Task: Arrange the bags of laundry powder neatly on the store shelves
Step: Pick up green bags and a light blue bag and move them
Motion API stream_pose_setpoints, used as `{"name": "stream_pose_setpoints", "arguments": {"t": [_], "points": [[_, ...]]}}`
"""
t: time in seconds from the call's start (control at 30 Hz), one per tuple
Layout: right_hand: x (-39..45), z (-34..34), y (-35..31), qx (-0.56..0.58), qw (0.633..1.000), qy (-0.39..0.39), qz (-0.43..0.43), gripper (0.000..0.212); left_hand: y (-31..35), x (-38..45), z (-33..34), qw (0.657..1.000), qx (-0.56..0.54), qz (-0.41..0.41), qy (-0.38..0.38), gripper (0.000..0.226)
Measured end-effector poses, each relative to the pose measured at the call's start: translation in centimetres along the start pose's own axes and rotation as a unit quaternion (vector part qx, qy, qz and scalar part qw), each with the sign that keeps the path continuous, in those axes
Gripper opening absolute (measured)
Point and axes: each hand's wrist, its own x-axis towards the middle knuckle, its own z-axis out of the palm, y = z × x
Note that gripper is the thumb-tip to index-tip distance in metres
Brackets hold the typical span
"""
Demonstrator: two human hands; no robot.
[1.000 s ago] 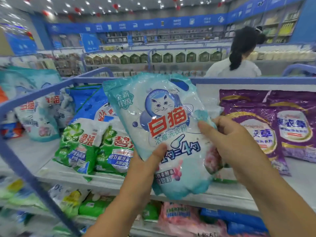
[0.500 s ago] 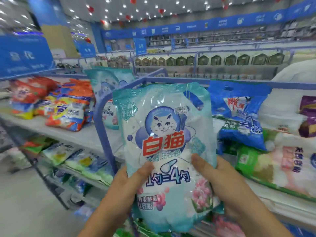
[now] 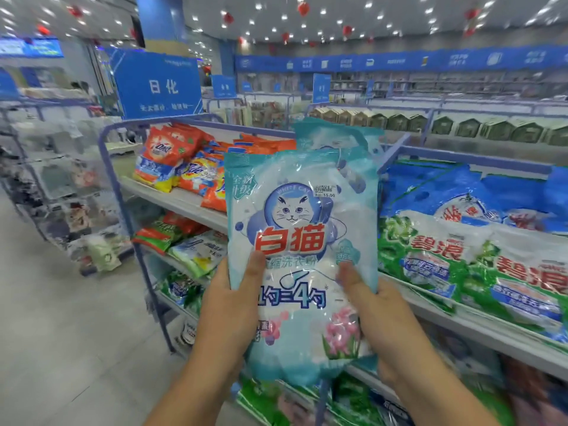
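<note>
Currently the left hand (image 3: 229,305) and right hand (image 3: 381,315) are both closed around the lower half of the white-cat bag (image 3: 302,241), thumbs pressed on its front. Bag is upright, long axis vertical, held in the air in front of the top shelf (image 3: 175,196). A matching pale bag (image 3: 335,136) stands directly behind it, likely the target slot. Left of the held bag: orange bags (image 3: 172,158). Right of it: green bags (image 3: 430,256), blue bags (image 3: 455,192). The blue frame post (image 3: 392,155) behind the bag may obstruct placement.
</note>
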Motion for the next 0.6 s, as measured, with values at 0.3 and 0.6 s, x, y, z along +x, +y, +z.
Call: {"name": "stream_pose_setpoints", "arguments": {"t": [0.3, 0.6], "points": [[5.7, 4.1, 0.1, -0.065, 0.996, 0.051, -0.035, 0.027, -2.9, 7.3, -1.9, 1.000, -0.023, -0.013, -0.010, 0.036], [15.2, 6.8, 0.4, 0.061, 0.983, 0.147, -0.088, 0.020, -2.7, 16.5, -1.4, 0.991, 0.106, 0.042, -0.072, 0.037]]}}
